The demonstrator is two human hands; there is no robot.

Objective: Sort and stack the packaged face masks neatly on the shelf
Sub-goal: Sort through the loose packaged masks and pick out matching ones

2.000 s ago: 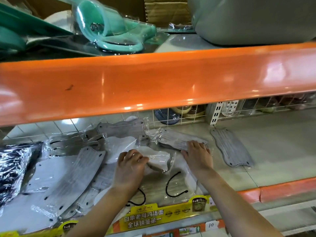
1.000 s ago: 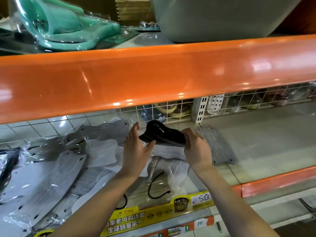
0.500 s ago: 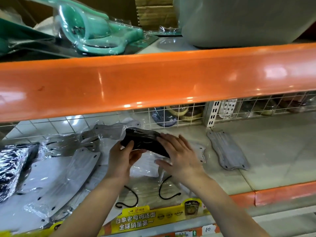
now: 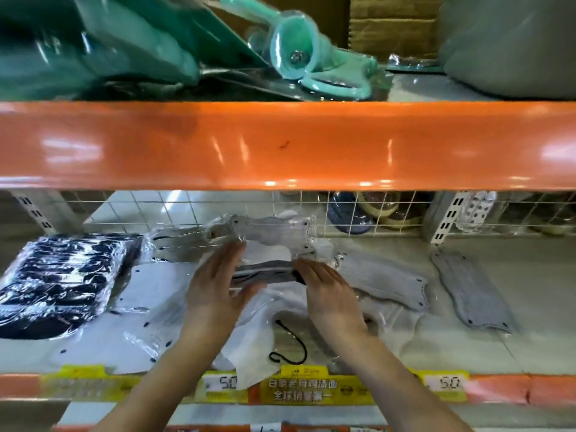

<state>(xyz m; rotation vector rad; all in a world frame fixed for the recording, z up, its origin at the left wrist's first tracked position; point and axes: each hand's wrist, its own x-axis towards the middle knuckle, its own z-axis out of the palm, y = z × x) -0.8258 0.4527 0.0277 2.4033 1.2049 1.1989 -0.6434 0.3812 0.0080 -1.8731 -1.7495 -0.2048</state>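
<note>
grey mask pack (image 4: 265,272), lengthwise left-right, between hands (image 4: 268,291)

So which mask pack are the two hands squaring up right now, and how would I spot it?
Look under the orange shelf beam, at the middle of the lower shelf. Between the left hand and right hand sits a dark grey mask pack, pressed at both ends. Unlike the paler masks lying flat around it, it is darker and raised.

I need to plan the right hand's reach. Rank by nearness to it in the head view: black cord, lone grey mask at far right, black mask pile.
From the right hand:
1. Black cord, just below-left, near the shelf's front edge.
2. Lone grey mask, off to the right.
3. Black mask pile, far left, beyond the left hand.
</note>
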